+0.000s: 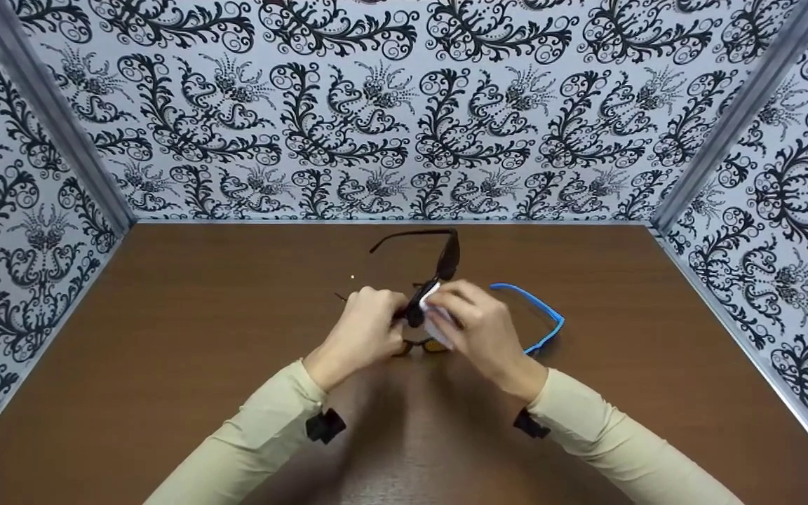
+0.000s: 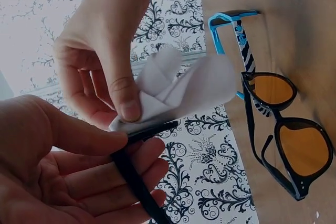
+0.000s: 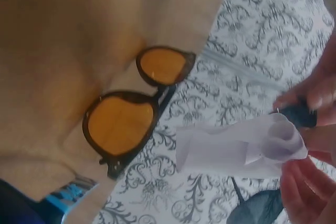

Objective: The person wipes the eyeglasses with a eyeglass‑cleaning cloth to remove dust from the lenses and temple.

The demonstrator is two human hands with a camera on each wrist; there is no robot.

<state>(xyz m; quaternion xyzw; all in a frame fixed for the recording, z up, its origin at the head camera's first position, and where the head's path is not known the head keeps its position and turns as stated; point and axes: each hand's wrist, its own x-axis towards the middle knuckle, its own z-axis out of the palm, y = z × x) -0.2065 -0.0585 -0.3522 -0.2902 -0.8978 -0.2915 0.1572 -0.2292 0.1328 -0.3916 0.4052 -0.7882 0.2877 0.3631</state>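
My left hand [image 1: 369, 326] grips a pair of black sunglasses [image 1: 449, 258] at one side of the frame, thumb on top in the left wrist view. The glasses are raised over the table, one dark lens turned upward and away, an arm sticking out to the left. Between thumb and fingers, my right hand [image 1: 485, 330] pinches a white cloth [image 2: 184, 87] and presses it against the near side of the sunglasses. Folded and loose, the cloth [image 3: 226, 150] hides the near lens in the right wrist view.
Below the hands lie dark-framed glasses with orange lenses [image 2: 304, 148]. To their right are blue-framed glasses [image 1: 548, 315] with a zebra-striped arm [image 2: 245, 51]. Patterned walls [image 1: 390, 105] enclose the brown table [image 1: 221, 280] at the back and both sides.
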